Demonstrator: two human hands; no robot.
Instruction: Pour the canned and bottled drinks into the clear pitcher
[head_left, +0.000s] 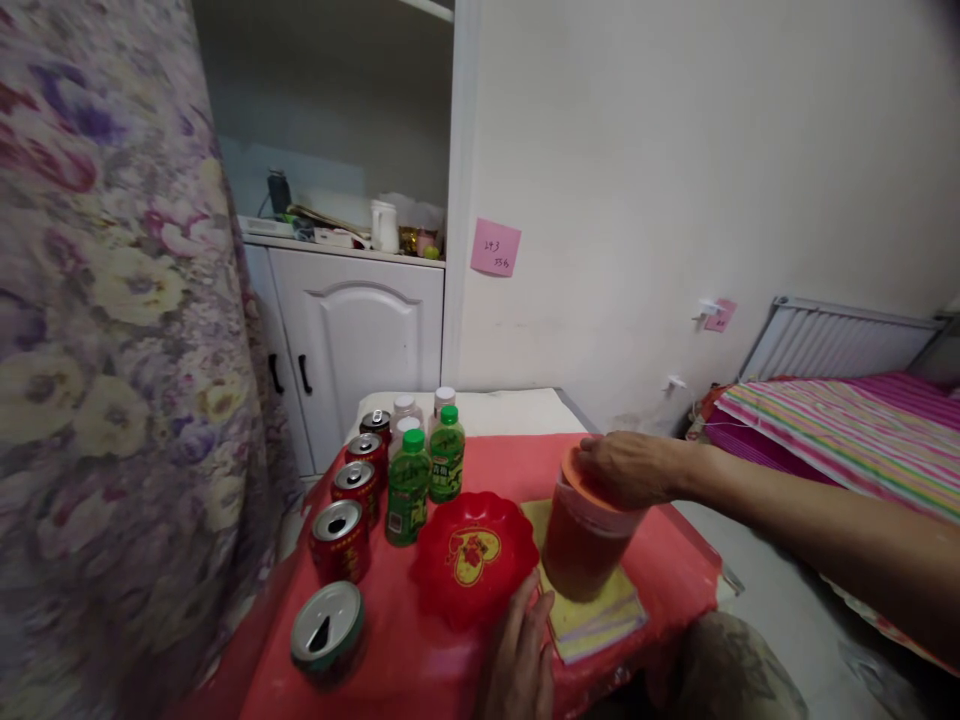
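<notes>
My right hand (pixel 634 468) is bent over the top of a translucent plastic container (pixel 589 550). Its fingers are curled at an orange lid (pixel 576 485) there; the fingertips are mostly hidden. Under the container lies a folded yellow cloth (pixel 592 625). My left hand (pixel 521 645) rests at the table's near side with fingers stretched out, by the right edge of a red scalloped plate (pixel 442 590). Beyond the plate stand two green-capped bottles (pixel 409 490) with green labels.
Several red drink cans (pixel 340 545) line the left side, with a green can (pixel 328 630) in front. White-capped bottles (pixel 444 400) stand behind. A red cover (pixel 517 455) lies over the table. A floral curtain (pixel 112 350) hangs left; a bed (pixel 862 410) is at right.
</notes>
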